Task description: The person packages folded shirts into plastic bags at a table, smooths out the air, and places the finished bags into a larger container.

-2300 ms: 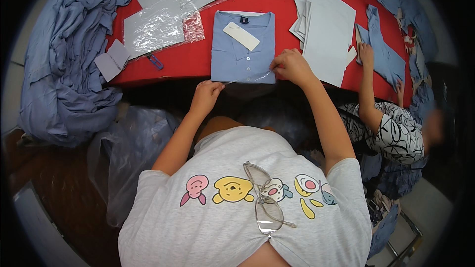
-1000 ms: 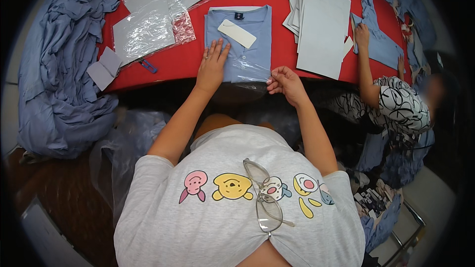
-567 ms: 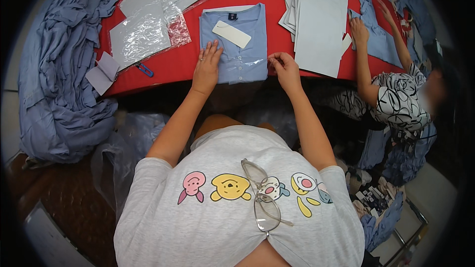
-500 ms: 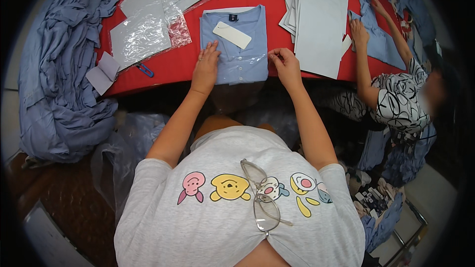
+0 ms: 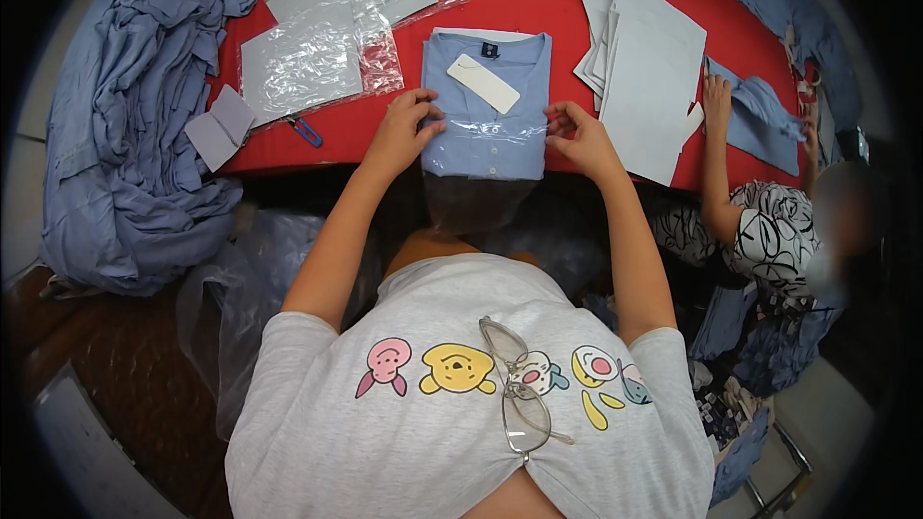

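Observation:
A folded light-blue shirt (image 5: 486, 101) lies neck-end away from me at the table's near edge, a blank cream hang tag (image 5: 484, 85) resting on its front. Its lower part is inside a clear plastic bag (image 5: 476, 200), whose loose end hangs over the edge. At the shirt's left side, my left hand (image 5: 402, 139) has its fingers curled round the bag's rim. On the opposite side my right hand (image 5: 586, 142) pinches the rim between thumb and fingers. The thin film itself is hard to see at both fingertips.
Left stand a heap of blue garments (image 5: 135, 135), white boards in clear bags (image 5: 303, 58), a folded paper (image 5: 221, 128) and a blue clip (image 5: 308, 132). White boards (image 5: 649, 77) lie right, beside a co-worker's hand (image 5: 716, 101) on a blue garment (image 5: 764, 125).
My left hand has gone from lying on the shirt's edge to curled beside it. The bag's rim sits slightly farther up the shirt. The co-worker's garment is now partly folded over.

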Available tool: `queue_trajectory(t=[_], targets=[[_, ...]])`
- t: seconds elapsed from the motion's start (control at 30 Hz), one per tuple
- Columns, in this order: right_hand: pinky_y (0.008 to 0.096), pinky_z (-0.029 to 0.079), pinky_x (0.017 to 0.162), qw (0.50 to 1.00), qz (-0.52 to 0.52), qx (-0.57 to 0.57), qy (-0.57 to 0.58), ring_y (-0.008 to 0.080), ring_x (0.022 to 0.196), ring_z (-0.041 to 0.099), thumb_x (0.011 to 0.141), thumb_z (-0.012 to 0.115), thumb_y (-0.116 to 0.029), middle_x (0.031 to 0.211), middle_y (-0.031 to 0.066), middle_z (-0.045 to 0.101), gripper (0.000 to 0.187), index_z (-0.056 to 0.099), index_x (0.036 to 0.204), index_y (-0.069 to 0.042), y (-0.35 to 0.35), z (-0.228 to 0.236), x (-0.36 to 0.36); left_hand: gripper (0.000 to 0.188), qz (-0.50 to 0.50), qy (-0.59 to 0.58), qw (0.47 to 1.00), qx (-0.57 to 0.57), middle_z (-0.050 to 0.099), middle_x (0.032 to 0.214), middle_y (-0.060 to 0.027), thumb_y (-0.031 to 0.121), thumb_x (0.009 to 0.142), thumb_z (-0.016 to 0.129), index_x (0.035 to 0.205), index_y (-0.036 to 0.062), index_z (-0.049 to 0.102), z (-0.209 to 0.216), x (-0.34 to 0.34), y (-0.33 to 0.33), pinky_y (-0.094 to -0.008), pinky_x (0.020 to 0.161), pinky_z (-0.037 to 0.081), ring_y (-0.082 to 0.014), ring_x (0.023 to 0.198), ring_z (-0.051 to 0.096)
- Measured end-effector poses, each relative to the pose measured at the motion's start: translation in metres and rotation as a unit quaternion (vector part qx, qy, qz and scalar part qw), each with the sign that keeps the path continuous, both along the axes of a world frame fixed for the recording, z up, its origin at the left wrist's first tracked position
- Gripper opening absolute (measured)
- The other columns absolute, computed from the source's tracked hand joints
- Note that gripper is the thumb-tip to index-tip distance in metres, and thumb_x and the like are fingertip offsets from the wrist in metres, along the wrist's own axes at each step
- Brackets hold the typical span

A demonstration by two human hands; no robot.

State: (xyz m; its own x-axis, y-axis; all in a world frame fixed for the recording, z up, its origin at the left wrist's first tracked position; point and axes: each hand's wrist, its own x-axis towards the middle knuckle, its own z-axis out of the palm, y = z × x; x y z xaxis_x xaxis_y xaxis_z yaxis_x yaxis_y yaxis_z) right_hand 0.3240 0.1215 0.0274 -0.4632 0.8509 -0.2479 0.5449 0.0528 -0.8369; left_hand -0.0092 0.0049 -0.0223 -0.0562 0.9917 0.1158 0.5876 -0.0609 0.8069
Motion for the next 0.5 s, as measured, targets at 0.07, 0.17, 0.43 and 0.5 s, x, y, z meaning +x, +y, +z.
queue_trajectory(t=[0.07, 0.17, 0.43, 0.5], targets=[[0.0352, 0.057, 0.081, 1.0, -0.001, -0.021, -0.015, 0.0193, 0.085, 0.074, 0.09, 0.076, -0.005, 0.093, 0.0089, 0.077, 0.017, 0.074, 0.106, 0.001, 0.001, -0.008, 0.009, 0.013, -0.035, 0.014, 0.999, -0.012, 0.063, 0.14, -0.0119, 0.011, 0.09, 0.079, 0.099, 0.0035, 0.073, 0.002, -0.006, 0.005, -0.0425, 0.106, 0.048, -0.0342, 0.126, 0.06], [0.0359, 0.057, 0.079, 0.999, -0.007, 0.016, -0.048, 0.0229, 0.08, 0.074, 0.089, 0.076, -0.005, 0.089, 0.0114, 0.076, 0.016, 0.076, 0.104, 0.001, 0.003, -0.006, 0.004, 0.014, -0.054, 0.07, 0.996, 0.017, 0.061, 0.145, -0.0134, 0.009, 0.087, 0.08, 0.097, 0.0029, 0.072, 0.004, -0.011, 0.015, -0.0443, 0.111, 0.046, -0.0364, 0.132, 0.057], [0.0391, 0.059, 0.083, 0.958, 0.024, 0.193, -0.212, 0.0274, 0.102, 0.073, 0.087, 0.075, -0.005, 0.11, 0.0143, 0.075, 0.008, 0.075, 0.094, -0.002, 0.032, 0.001, -0.029, 0.015, -0.041, 0.109, 0.993, -0.014, 0.059, 0.148, -0.0182, 0.003, 0.084, 0.08, 0.095, 0.0015, 0.07, 0.0, -0.019, 0.065, -0.0466, 0.113, 0.046, -0.0396, 0.137, 0.055], [0.0402, 0.058, 0.09, 0.944, 0.048, 0.266, -0.19, 0.0305, 0.117, 0.068, 0.087, 0.074, -0.005, 0.131, 0.0143, 0.069, 0.006, 0.076, 0.092, -0.003, 0.041, 0.001, -0.036, 0.015, -0.046, 0.072, 0.994, -0.067, 0.059, 0.147, -0.0175, 0.005, 0.083, 0.08, 0.095, 0.0025, 0.071, -0.001, -0.026, 0.077, -0.0485, 0.114, 0.044, -0.0377, 0.136, 0.056]])
